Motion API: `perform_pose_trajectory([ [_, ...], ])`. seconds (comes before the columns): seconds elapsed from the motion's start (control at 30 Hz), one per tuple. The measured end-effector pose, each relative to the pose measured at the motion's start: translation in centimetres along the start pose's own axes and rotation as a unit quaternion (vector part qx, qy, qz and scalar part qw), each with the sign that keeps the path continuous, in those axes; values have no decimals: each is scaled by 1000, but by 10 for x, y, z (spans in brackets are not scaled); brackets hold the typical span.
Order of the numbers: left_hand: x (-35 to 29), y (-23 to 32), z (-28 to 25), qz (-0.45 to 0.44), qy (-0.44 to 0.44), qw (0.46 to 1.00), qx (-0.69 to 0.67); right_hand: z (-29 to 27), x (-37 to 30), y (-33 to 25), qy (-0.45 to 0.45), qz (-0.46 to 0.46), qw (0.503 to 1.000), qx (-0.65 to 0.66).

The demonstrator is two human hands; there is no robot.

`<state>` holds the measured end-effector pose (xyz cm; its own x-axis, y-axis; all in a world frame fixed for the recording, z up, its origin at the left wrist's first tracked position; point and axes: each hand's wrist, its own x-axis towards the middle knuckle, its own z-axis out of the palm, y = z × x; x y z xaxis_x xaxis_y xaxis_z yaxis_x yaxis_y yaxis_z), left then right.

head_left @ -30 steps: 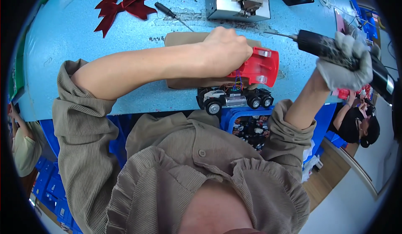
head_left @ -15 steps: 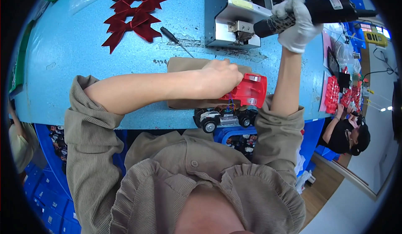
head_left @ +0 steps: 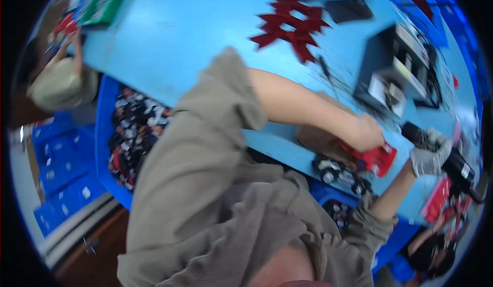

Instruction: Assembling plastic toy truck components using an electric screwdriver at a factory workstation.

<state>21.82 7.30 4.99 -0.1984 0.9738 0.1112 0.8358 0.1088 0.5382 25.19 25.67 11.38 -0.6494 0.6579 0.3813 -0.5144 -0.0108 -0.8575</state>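
My bare left hand (head_left: 367,133) is closed on a red toy car body (head_left: 384,158), held hollow side up over a folded brown cloth (head_left: 321,139). The toy car chassis (head_left: 341,176), with black wheels and silver parts, sits at the table's near edge beside the body; in the earlier frame thin coloured wires join the two. In a white glove, my right hand (head_left: 431,154) grips a black electric screwdriver (head_left: 458,169), raised to the right of the red body and apart from it. The picture is smeared by motion.
A grey and black bench machine (head_left: 393,76) stands behind the cloth. Near it lie a hand screwdriver (head_left: 324,67) and dark red bows (head_left: 295,27). A blue bin (head_left: 102,128) of small parts is at the left. Co-workers sit at far left and lower right.
The view has swung left, so the table and bows appear shifted right and tilted. My right hand has come lower and nearer the red body with the electric screwdriver. My left hand keeps its hold.
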Motion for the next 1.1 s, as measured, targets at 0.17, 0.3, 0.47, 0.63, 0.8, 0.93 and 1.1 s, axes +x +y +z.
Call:
perform_pose_trajectory([
  [0.17, -17, -12, -20, -56, -67, 996, 5, 5, -27, -59, 12, -77, 994, 77],
  [0.3, -12, -11, -26, -17, -86, 996, 9, 18, -70, -83, -15, -88, 992, 90],
  [0.47, -8, -7, -22, -30, -84, 996, 25, 14, -99, -60, -127, -87, 978, 143],
  [0.63, -7, -7, -22, -32, -77, 996, 16, 14, -113, -37, -119, -50, 992, 1],
  [0.8, -11, -6, -23, -35, -71, 997, 9, 7, -118, -22, -125, -21, 992, -16],
  [0.93, -11, -4, -22, -29, -70, 997, 5, 9, -121, -20, -142, -44, 989, 1],
  [1.1, -13, -3, -25, -39, -71, 996, 22, 36, -118, -22, -192, -71, 978, 29],
])
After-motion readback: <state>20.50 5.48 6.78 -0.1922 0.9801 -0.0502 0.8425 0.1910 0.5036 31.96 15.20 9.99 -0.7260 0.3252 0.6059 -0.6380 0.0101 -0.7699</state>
